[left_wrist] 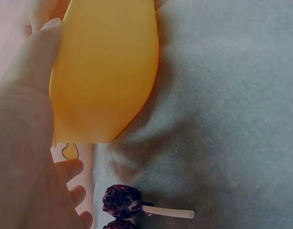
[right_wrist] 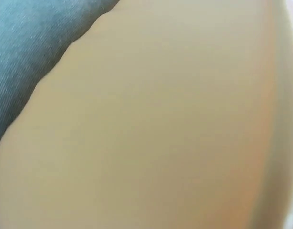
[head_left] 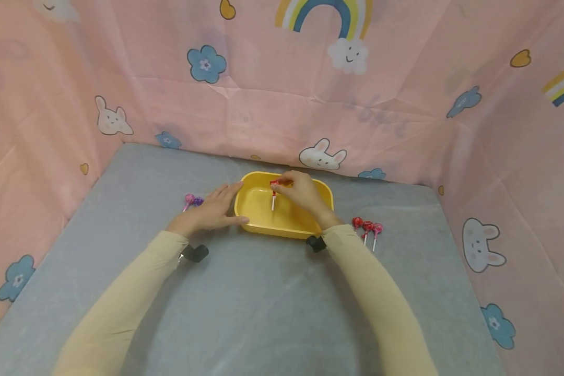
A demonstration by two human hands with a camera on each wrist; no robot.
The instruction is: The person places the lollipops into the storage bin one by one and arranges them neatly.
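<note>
The left hand, splayed, touches the left end of the yellow tray, apparently to steady it. The right hand pinches a red lollipop by its wrapped head, perhaps to leave the white stick free; the lollipop is within the tray's outline, its stick pointing nearward from the grip.

Pale yellow long sleeves adjoin black wrist cameras.
</note>
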